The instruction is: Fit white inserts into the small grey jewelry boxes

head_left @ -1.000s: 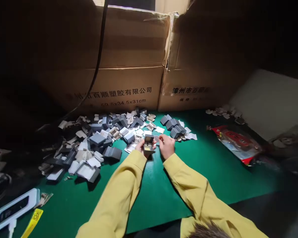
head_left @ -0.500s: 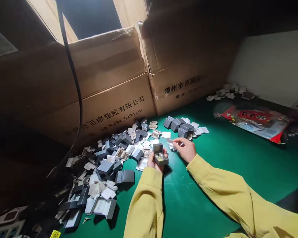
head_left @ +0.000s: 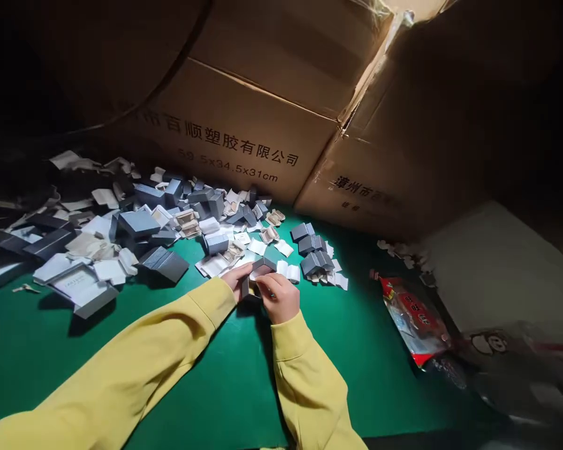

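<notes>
My left hand [head_left: 238, 280] is wrapped round a small dark grey hinged box [head_left: 264, 265], its lid standing up and its opening towards me. My right hand [head_left: 282, 297] has its fingertips pinched together at the mouth of the box; what they hold, if anything, is hidden. Just beyond the hands lie white folded paper inserts [head_left: 288, 271]. To their right sits a small group of dark grey boxes [head_left: 315, 262] with white inserts around them.
A large pile of dark boxes [head_left: 139, 223] and pale inserts spreads to the left on the green table [head_left: 206, 375]. Cardboard cartons [head_left: 244, 106] stand behind it. A red and clear plastic packet [head_left: 415, 319] lies right, near pale scraps [head_left: 403, 253]. A dark cable [head_left: 169, 75] hangs left.
The camera view has turned and tilted. My right hand has come from beside the inserts to the open box in my left hand, and its fingers are now at the box's opening.
</notes>
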Demonstrator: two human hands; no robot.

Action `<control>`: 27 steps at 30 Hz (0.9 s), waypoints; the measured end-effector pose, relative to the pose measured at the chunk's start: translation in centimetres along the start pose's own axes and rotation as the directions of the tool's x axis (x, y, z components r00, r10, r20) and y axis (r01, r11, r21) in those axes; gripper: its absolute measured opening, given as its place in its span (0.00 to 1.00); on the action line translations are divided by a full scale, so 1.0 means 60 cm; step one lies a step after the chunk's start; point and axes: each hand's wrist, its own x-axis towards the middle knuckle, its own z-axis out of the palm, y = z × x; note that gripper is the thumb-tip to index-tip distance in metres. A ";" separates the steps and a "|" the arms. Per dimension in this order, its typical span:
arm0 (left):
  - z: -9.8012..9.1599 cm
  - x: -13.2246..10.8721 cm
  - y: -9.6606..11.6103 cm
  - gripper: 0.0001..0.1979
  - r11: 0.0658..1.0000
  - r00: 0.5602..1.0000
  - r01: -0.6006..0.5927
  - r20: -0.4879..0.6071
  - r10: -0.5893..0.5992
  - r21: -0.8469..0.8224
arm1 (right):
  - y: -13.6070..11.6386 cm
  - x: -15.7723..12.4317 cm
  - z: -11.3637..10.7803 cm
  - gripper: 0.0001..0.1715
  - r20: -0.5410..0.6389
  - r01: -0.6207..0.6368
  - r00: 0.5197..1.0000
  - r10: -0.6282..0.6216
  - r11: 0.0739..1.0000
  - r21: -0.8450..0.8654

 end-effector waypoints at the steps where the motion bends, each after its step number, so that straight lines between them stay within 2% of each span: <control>1: 0.003 -0.002 0.002 0.11 1.000 1.000 0.021 -0.005 -0.021 0.007 | 0.000 0.000 0.001 0.14 -0.003 0.000 1.000 0.001 1.000 0.005; 6: 0.016 -0.015 0.014 0.10 0.996 0.996 0.076 -0.058 -0.073 0.048 | -0.002 -0.002 0.003 0.12 0.028 -0.011 1.000 0.011 1.000 0.004; 9: 0.017 -0.018 0.015 0.12 0.995 0.994 0.083 -0.071 -0.079 0.061 | -0.005 -0.002 0.000 0.11 0.132 -0.032 0.991 0.037 0.999 -0.044; 13: 0.010 -0.014 0.012 0.14 0.995 0.996 0.074 -0.059 -0.070 0.068 | -0.011 0.002 -0.007 0.11 0.313 -0.046 0.946 0.080 0.992 -0.114; 18: -0.002 -0.012 0.009 0.14 0.995 0.998 0.066 -0.014 -0.065 0.077 | -0.022 0.010 -0.020 0.13 0.415 -0.088 0.899 0.142 0.985 -0.147; 23: -0.018 -0.010 0.005 0.12 0.996 0.998 0.035 0.052 -0.039 0.082 | -0.034 0.019 -0.037 0.17 0.535 -0.090 0.827 0.173 0.980 -0.177; 27: -0.021 -0.011 0.006 0.12 0.996 1.000 0.004 0.031 -0.007 0.093 | -0.039 0.021 -0.040 0.17 0.565 -0.113 0.805 0.183 0.981 -0.157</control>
